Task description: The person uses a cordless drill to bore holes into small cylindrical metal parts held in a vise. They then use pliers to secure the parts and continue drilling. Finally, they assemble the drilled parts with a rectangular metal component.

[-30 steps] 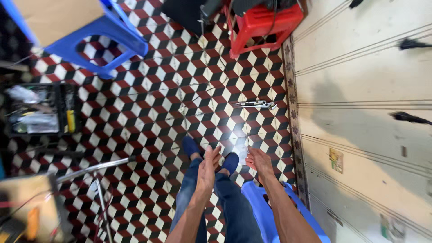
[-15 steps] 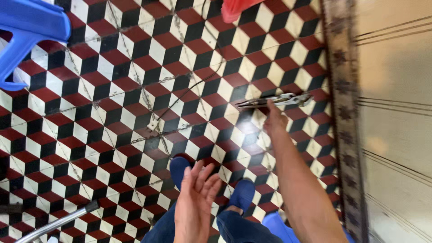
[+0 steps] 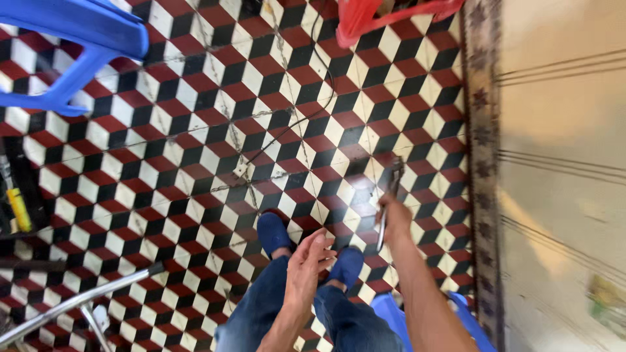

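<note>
right hand: now lifted off the tiled floor, fist closed around metal pliers | left hand: open, empty, unchanged above blue shoes

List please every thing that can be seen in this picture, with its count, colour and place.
floor tiles: many, red, black and white, everywhere
stool: 1, blue, top left
crate: 1, red, top middle
cable: 1, black, across the tiles
metal tube: 1, silver, bottom left
yellow tool: 1, left edge
wall: 1, cream, right
blue seat: 1, under the person
pliers: 1, dark metal, in the right hand
shoes: 2, blue
jeans: blue
left hand: empty, fingers spread
right hand: closed on the pliers
</note>
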